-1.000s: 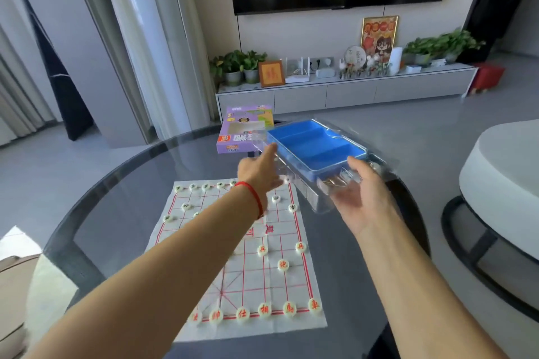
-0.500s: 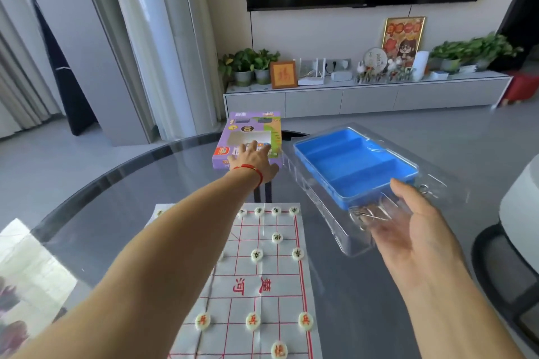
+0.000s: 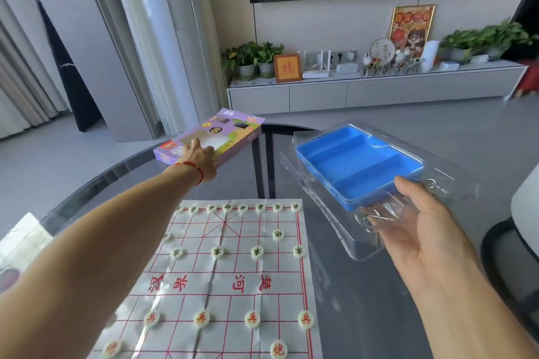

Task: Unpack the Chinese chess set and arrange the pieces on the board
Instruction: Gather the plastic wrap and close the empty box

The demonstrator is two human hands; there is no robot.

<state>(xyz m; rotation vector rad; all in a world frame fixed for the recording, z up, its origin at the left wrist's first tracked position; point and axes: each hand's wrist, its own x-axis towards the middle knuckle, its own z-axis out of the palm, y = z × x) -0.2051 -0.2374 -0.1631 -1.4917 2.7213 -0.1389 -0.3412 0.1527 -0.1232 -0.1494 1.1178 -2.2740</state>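
Head view: both packaging parts are up, tray off to the right of the box.

The left hand [image 3: 201, 159] has its grip clenched around the near end of the purple box [image 3: 210, 137], which tilts above the far edge of the glass worktop [image 3: 364, 300]. The right hand [image 3: 420, 230] carries the clear tray [image 3: 320, 183], blue insert [image 3: 358, 163] inside, on its palm with the thumb hooked over the near edge. The tray's long axis runs away to the left, towards the box. Below, the pieces [image 3: 217, 252] sit arranged on the board [image 3: 221, 285].
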